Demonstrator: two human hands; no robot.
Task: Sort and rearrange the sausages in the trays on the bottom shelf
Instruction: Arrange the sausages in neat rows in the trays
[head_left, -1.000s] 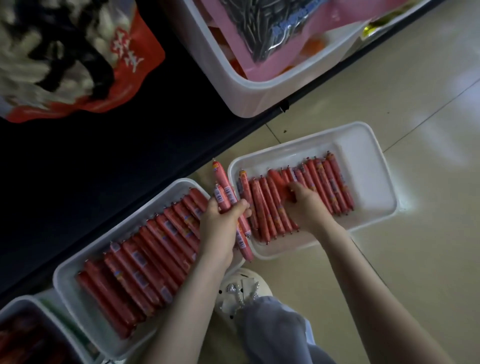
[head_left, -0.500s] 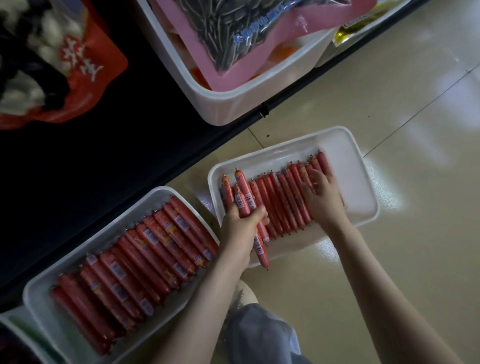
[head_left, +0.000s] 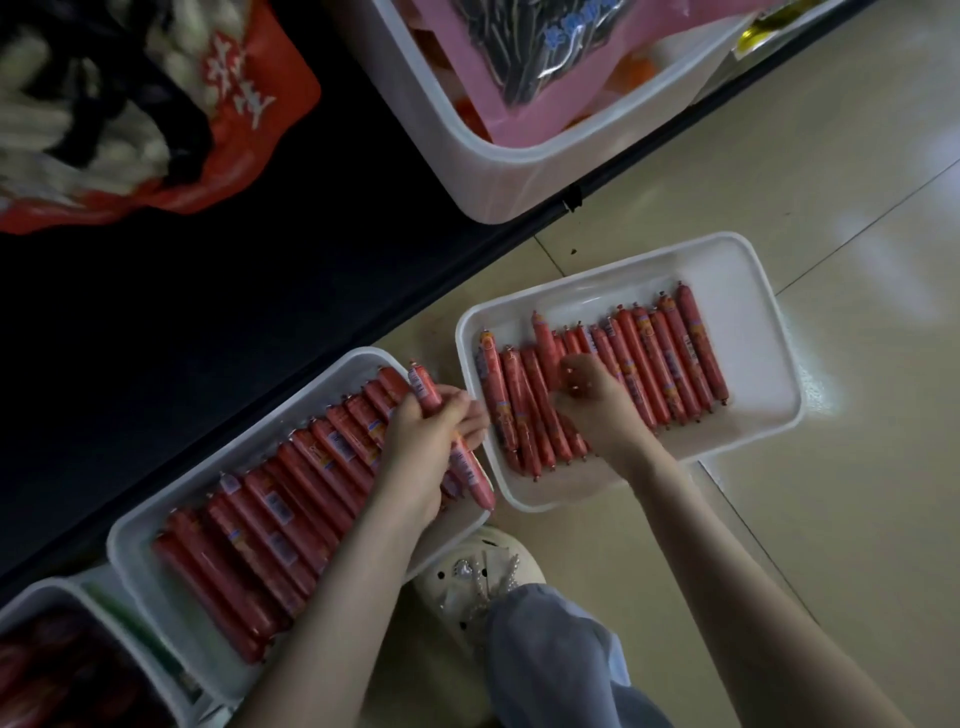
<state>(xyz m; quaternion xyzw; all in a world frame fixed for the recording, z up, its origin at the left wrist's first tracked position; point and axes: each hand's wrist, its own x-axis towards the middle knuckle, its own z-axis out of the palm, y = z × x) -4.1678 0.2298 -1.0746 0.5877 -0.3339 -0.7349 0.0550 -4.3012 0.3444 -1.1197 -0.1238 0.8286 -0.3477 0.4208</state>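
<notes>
Down on the tiled floor (head_left: 831, 156) beside the dark shelf (head_left: 208, 291). Just carried over from the right tray (head_left: 748, 332): sausages (head_left: 470, 475), clamped in the left hand (head_left: 431, 441), now above the left tray (head_left: 122, 566) end. Shifted mid-row with the right hand (head_left: 597, 405), fingers curled down, grip unclear. Probably topping up that tray.

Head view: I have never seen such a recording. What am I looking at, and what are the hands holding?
No machine here: a person wears a camera on the head, looking down at their bare hands. A left tray and a right tray, white and filled with red sausages, lie on the tiled floor beside a dark shelf. The left hand grips loose sausages over the left tray. The right hand dips its fingers into the right tray's row; whether they grip one is unclear.
</notes>
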